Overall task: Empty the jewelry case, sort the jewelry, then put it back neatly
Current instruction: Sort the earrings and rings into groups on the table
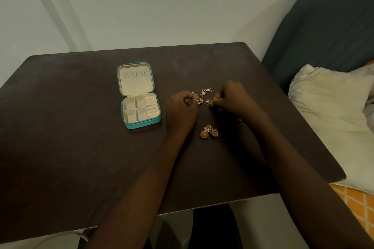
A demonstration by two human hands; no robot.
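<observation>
A teal jewelry case (139, 95) lies open on the dark table (70, 127), its beige compartments bare. To its right my left hand (181, 110) pinches a small gold flower-shaped piece (200, 101). My right hand (232, 99) pinches a round dark earring (207, 102) close beside it. Two triangular earrings (206, 91) lie just beyond my fingers. Three gold dome-shaped earrings (209, 131) sit nearer me, between my wrists. Small pieces under my right hand are mostly hidden.
The table's right edge meets a bed with a cream pillow (327, 111) and a dark grey headboard (327, 26). An orange patterned cloth (356, 204) shows at lower right. A pale wall stands behind the table.
</observation>
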